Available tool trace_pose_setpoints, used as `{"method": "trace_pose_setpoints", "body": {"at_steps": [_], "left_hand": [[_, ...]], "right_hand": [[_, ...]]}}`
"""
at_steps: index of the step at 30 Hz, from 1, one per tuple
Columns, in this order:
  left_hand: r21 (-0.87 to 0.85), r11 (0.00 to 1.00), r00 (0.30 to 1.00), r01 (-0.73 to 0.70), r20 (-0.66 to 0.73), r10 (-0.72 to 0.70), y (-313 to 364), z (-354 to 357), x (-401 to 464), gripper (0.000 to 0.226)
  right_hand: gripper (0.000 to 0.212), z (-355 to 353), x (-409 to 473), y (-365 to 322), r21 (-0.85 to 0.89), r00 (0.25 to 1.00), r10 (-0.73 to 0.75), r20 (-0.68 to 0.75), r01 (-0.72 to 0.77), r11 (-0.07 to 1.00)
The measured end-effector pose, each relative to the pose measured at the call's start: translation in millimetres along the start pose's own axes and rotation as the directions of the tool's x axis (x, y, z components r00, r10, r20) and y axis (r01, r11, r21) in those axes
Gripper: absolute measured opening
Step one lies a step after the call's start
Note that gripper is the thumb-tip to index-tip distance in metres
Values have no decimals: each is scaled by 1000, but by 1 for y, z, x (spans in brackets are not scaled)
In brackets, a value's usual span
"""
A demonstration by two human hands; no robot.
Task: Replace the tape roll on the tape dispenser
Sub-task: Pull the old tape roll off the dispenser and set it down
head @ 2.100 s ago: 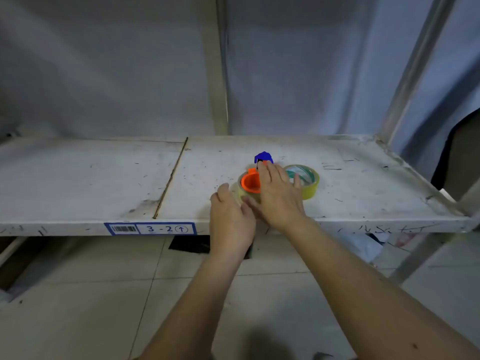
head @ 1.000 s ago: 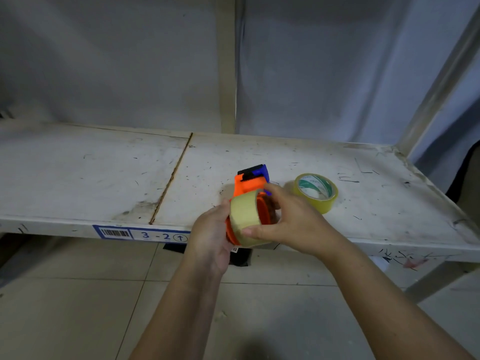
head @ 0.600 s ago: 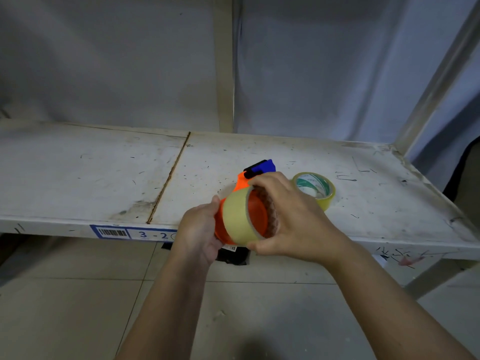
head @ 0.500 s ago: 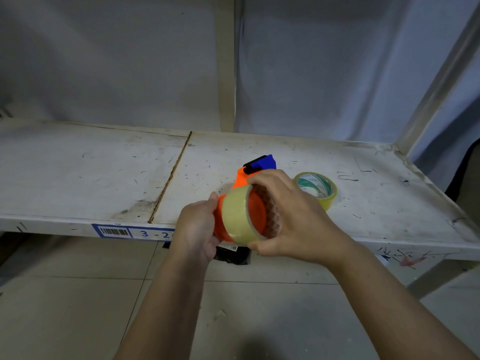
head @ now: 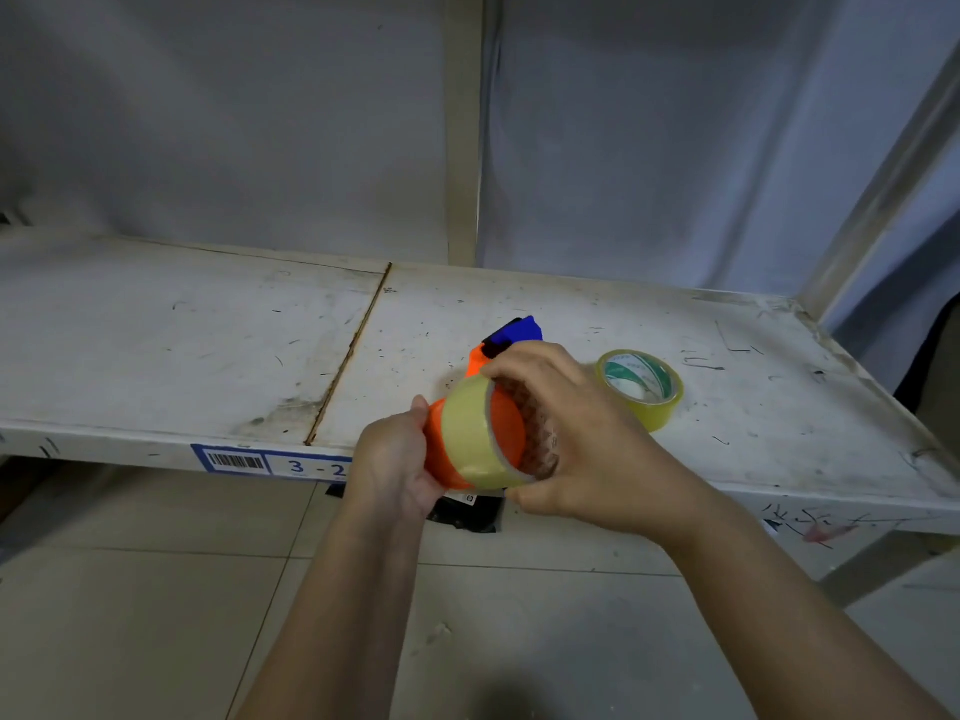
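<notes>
I hold an orange tape dispenser with a blue tip in front of the shelf edge. My left hand grips its orange body from the left. A pale yellow tape roll sits around the orange hub, partly slid off toward the right. My right hand wraps this roll, fingers over its top and thumb under it. A second yellow tape roll with a green-printed core lies flat on the shelf, just right of my right hand.
The white scuffed metal shelf carries a barcode label reading 3-2 on its front lip. Upright posts stand at the back middle and right. A black object lies on the tiled floor below the shelf.
Both hands lifted the dispenser off the shelf toward me and tilted it. My right hand closed around the roll on the hub, and the roll has shifted slightly rightward off it.
</notes>
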State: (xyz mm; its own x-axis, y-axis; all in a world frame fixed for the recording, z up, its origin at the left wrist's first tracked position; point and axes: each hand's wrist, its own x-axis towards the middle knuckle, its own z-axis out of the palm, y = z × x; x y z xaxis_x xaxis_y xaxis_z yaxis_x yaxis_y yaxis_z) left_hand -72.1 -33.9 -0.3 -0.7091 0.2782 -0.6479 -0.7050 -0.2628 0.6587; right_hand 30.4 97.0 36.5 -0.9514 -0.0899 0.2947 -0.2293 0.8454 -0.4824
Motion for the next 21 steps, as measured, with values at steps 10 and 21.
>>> {"method": "trace_pose_setpoints", "body": {"at_steps": [10,21], "left_hand": [[-180,982,996,-54,-76,40,-4,-2,22,40],[425,853,899,-304,-169,404,-24,31,13,31]], "right_hand": [[84,-43,-5,37,153,769,473,-429,-455,878],[86,-42,-29,102,13,355,782,-512,-908,420]]}}
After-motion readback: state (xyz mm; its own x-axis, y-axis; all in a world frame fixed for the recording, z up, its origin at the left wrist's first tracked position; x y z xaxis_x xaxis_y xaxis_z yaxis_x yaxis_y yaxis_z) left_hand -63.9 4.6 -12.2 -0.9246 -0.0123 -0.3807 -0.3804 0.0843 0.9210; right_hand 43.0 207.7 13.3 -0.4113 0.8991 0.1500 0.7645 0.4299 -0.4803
